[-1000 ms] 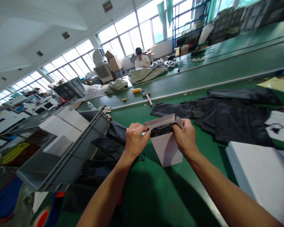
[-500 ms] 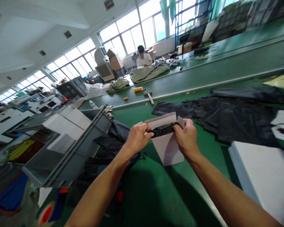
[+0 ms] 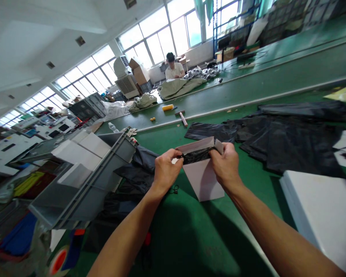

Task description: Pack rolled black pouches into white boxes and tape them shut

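A white cardboard box (image 3: pixel 204 181) stands on the green bench in front of me, its top open and the back flap raised. Black plastic (image 3: pixel 197 155), apparently a bag, fills the box mouth. My left hand (image 3: pixel 167 169) pinches at the left top edge, thumb and index finger closed at the box's side flap. On the opposite edge, my right hand (image 3: pixel 226 163) is closed round the right wall and small flap, its thumb pressed in at the mouth against the black plastic. What lies deeper in the box is hidden.
A tilted grey crate (image 3: pixel 83 192) holding white boxes is at left. Black bags (image 3: pixel 294 142) lie at back right, with a stack of white cardboard (image 3: pixel 320 215) nearer. A tape roll (image 3: pixel 58 261) sits lower left. Across the bench a person (image 3: pixel 174 69) sits working.
My left thumb and fingers have shifted slightly at the left edge, and the black plastic shows a little more at the mouth. The box stays in place.
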{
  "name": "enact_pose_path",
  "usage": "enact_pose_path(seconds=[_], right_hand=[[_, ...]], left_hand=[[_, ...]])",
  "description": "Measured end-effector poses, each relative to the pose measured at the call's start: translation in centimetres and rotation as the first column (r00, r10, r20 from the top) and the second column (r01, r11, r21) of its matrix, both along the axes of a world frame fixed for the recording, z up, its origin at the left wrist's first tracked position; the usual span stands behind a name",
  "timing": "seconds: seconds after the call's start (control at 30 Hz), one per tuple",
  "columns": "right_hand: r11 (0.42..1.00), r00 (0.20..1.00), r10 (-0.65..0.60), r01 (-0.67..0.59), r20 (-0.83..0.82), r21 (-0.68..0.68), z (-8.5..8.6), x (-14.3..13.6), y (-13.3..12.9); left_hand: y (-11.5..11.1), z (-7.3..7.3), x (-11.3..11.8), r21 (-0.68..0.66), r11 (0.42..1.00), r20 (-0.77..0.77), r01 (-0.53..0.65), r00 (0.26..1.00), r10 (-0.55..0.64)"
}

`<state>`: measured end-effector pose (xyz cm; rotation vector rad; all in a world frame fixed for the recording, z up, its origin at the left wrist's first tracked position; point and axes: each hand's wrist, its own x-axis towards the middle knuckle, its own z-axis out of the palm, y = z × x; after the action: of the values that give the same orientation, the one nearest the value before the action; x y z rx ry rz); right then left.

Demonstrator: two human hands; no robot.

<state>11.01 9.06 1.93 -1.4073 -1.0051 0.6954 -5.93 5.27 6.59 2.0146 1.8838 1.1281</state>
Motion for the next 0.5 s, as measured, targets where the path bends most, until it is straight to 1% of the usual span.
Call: enact_pose_path(seconds=[0.07,0.13,0.2,0.27,0.33,0.4,0.5], right_hand=[[1.000,1.000,0.002,-0.002,-0.002,-0.001,0.0,0.0,0.1],[1.000,1.000,0.004,-0.004,-0.006,-0.009,0.0,0.0,0.1],[1.000,1.000,0.000,0.000,-0.006,-0.010,0.0,-0.1,0.1],[1.000,1.000,-0.007,0.007,-0.003,0.002,-0.1,-0.1,0.2],[1.000,1.000,-0.012,0.012,-0.003,0.013,-0.2,-0.2,0.3],[1.000,1.000,-0.006,0.006,-0.011,0.018,-0.4,-0.3,0.4],[1.000,1.000,-0.012,0.012,-0.009,0.022,-0.3,-0.4,0.4]], left_hand=[[-0.1,-0.2,0.0,0.024,1.000,-0.001,-0.006,1.000,0.006],[-0.1,-0.2,-0.1,0.059,0.998,-0.046,0.027,0.999,-0.025],[-0.1,0.0,-0.2,0.077,0.995,-0.124,0.063,0.991,-0.053],[0.0,0.4,0.0,0.056,0.997,-0.221,0.062,0.974,-0.048],[0.1,1.0,0.4,0.014,1.000,-0.346,0.017,0.938,-0.012],[0.3,1.4,1.0,-0.023,0.999,-0.473,-0.043,0.881,0.027],[0.4,1.6,1.8,-0.001,0.994,-0.585,-0.107,0.807,0.086]])
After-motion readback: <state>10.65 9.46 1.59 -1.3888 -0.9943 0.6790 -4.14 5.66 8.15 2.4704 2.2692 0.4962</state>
